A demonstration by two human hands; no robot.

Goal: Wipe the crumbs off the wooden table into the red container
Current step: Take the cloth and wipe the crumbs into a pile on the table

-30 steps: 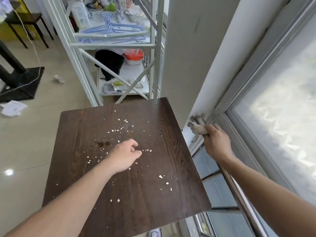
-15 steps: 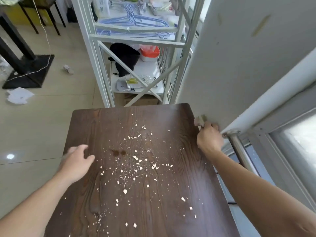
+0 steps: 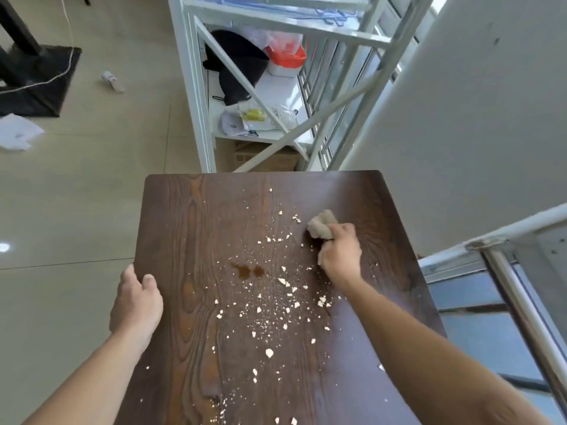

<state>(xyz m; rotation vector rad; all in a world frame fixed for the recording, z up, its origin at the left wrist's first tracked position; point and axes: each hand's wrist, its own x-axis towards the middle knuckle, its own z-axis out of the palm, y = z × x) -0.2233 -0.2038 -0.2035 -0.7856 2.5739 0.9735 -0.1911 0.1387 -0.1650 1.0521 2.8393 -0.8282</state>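
Right hand [image 3: 339, 256] grips cloth [image 3: 320, 223] mid-frame; left hand [image 3: 136, 299] open, steadying table [image 3: 184, 225] edge. Sweep crumbs [image 3: 270, 302] in one direction.

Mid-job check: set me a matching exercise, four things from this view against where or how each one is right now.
Things:
1. left hand
2. right hand
3. crumbs
4. brown stain

States:
A. scattered over the middle of the wooden table
B. gripping a beige cloth on the tabletop
C. resting on the table's left edge
D. small dark blotches between the two hands

Pairs: 1-C, 2-B, 3-A, 4-D
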